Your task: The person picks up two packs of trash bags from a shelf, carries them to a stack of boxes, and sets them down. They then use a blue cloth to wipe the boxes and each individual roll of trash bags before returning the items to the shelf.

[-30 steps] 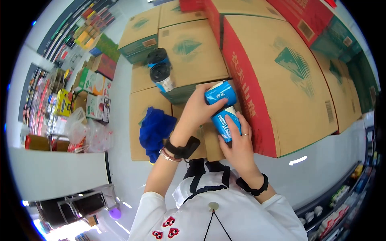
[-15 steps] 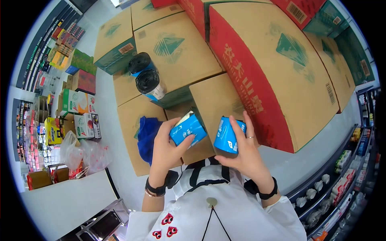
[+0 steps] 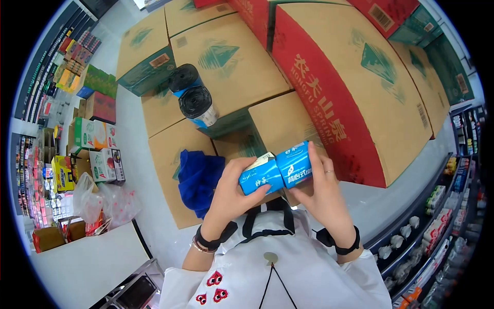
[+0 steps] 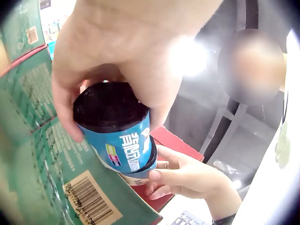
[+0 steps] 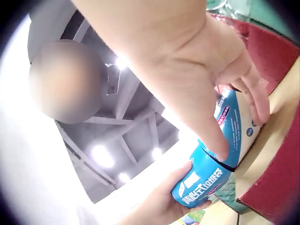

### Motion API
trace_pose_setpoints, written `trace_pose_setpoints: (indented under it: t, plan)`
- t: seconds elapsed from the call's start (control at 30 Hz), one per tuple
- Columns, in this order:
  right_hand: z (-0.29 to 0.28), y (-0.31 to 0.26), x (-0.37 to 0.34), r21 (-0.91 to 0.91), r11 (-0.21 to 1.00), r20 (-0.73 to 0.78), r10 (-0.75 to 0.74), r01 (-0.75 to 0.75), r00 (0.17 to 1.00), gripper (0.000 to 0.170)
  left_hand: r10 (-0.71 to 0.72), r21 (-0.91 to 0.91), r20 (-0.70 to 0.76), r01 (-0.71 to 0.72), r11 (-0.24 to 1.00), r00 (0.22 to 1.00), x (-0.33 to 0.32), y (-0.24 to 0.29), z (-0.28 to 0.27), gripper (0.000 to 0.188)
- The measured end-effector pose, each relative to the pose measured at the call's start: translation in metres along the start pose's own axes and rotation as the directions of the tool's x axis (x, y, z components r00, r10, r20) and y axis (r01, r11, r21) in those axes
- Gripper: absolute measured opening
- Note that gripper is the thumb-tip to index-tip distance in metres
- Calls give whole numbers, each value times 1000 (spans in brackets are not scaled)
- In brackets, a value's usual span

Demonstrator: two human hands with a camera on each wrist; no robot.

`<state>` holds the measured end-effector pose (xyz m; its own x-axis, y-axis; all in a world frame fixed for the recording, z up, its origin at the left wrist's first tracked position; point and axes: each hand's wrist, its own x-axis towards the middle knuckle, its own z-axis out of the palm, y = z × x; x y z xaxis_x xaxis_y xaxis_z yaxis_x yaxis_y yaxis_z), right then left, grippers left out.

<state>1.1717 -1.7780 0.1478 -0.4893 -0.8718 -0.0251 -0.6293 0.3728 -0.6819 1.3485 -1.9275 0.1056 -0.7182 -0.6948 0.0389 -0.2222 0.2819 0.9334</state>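
My left hand (image 3: 230, 191) grips a roll of garbage bags (image 3: 261, 176) in a blue label, thumb across its near side. A second blue-labelled garbage bag roll (image 3: 295, 164) is held in my right hand (image 3: 323, 191), fingers over its far end and thumb below. The two rolls meet end to end in front of my body. One black end of the left roll (image 4: 110, 108) shows in the left wrist view. In the right wrist view, my right thumb lies along the right roll (image 5: 232, 124) near the joint.
Two more black garbage bag rolls (image 3: 195, 102) stand on the cardboard cartons (image 3: 226, 56). A blue cloth (image 3: 198, 180) lies on a lower carton to the left. A tall red-sided carton (image 3: 355, 139) rises at the right. Shelves (image 3: 437, 221) line the right edge.
Half a second ago the two rolls were apart, one in each hand. They have since been brought together end to end. A second ago both were farther forward, close together.
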Motion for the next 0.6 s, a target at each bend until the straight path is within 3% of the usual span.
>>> trace_pose_setpoints:
  t: [0.07, 0.17, 0.2, 0.27, 0.3, 0.37, 0.4, 0.47, 0.6]
  plan:
    - [-3, 1, 2, -201, 979, 8, -41, 42, 999, 99, 88, 72, 80, -93, 993, 993, 2, 3, -4, 60]
    - [-4, -3, 6, -354, 933, -36, -83, 65, 996, 98, 136, 126, 103, -148, 981, 985, 6, 4, -8, 59]
    - [-5, -2, 10, -354, 933, -35, -85, 67, 996, 98, 135, 127, 101, -147, 981, 986, 6, 3, -9, 59]
    - [-8, -1, 20, -310, 915, -65, -290, 257, 955, 100, 115, 103, 122, -128, 986, 986, 7, 2, -9, 61]
    - [-11, -3, 24, -310, 914, -65, -293, 260, 954, 100, 117, 104, 119, -129, 986, 986, 7, 1, -9, 61]
    - [-17, -10, 31, -442, 783, 143, -420, 437, 896, 103, 71, 48, 115, -77, 996, 991, 7, 1, -10, 62]
    - [-16, -11, 35, -440, 782, 144, -424, 442, 894, 103, 70, 50, 110, -75, 996, 992, 6, 1, -10, 62]
    - [-9, -15, 42, -404, 682, 267, -550, 610, 791, 101, 69, 57, 170, -79, 995, 983, 6, 0, -10, 73]
    - [11, 1, 60, -366, 637, 267, -627, 679, 732, 84, -73, -96, 62, 79, 992, 995, -1, 8, -8, 79]
